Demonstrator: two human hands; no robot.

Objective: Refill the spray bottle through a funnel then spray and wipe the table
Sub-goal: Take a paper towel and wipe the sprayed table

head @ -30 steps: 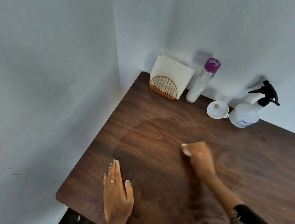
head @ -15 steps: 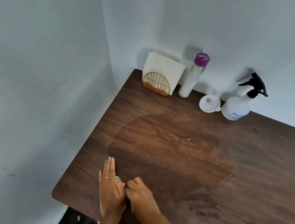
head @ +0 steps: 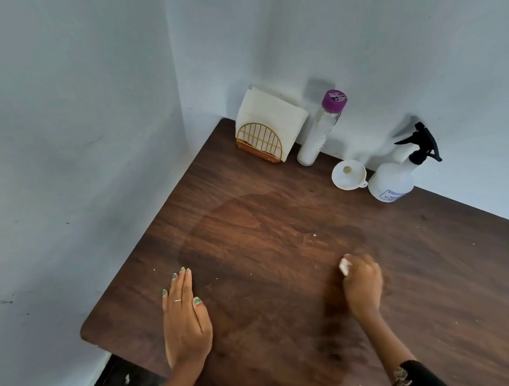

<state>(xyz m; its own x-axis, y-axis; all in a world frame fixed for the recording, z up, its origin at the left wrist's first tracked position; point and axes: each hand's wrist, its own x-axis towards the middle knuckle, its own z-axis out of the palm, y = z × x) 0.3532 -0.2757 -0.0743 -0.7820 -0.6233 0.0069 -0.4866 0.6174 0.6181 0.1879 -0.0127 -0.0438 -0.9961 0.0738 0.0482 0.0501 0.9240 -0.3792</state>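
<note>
The right hand [head: 362, 285], at lower right of centre, is clenched round a small wad of white tissue [head: 345, 265] that peeks out past the knuckles and is pressed to the bench [head: 454, 268]. Half a second ago this hand was down at the lower left, touching the left hand; a second ago it was about where it is now. So it is sweeping side to side, one full pass out and back. The hand and forearm are blurred, which fits a fast stroke.

The left hand [head: 185, 317] lies flat and released at lower left, fingers straight, palm on the wood, in the same spot through all three views; it looks to be bracing.

Between and beyond the hands a dark damp patch [head: 270, 252] covers the middle of the frame, with a few white crumbs on it.

At upper right by the wall stand the spray bottle [head: 394, 180], trigger head fitted, and the white funnel [head: 348, 175] just beside it; left of those, a purple-capped bottle [head: 321, 129] and a napkin holder [head: 265, 131].

By my reading, refilling and spraying are done and wiping is well along; the far right of the bench may still need a pass
</note>
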